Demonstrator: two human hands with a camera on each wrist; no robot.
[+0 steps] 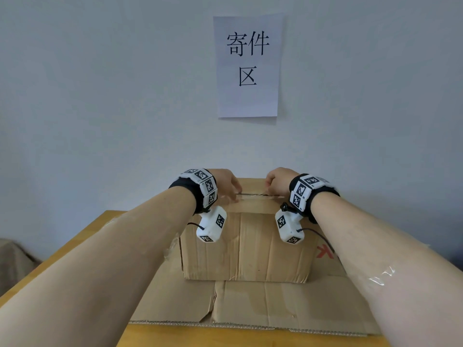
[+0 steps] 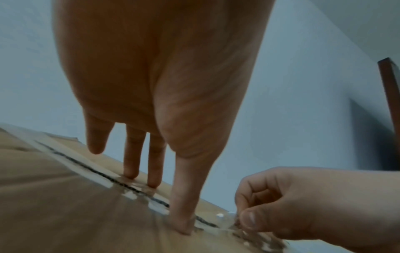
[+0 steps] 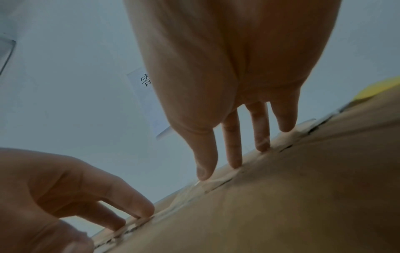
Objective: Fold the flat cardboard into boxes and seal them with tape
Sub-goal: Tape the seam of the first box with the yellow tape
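A cardboard box (image 1: pixel 246 236) stands folded on a sheet of flat cardboard (image 1: pixel 275 304) that covers much of a wooden table (image 1: pixel 75 249), close to a pale wall where a paper sign (image 1: pixel 248 66) with three printed characters hangs above it. The box's top flaps meet in a seam (image 1: pixel 258 195) running left to right, and clear tape (image 2: pixel 142 190) lies along it, wrinkled in places.

Both of the person's hands rest on top of the box, one on each side of the seam's middle. The left hand (image 1: pixel 225 181) reaches down with its fingers (image 2: pixel 184 202) straight and a little spread, the tips pressing the tape onto the seam; it grips nothing.

The right hand (image 1: pixel 278 180) sits just beside it, apart from it by a short stretch of tape. In the left wrist view its thumb and curled forefinger seem to pinch a crumpled end of the tape at the box top, while its own wrist view shows straighter fingertips (image 3: pixel 234 160) touching down on the seam, so how firmly it holds the tape cannot be told.

Each wrist wears a black band (image 1: pixel 186 189) with checkered marker tiles and a small white camera (image 1: pixel 211 227).
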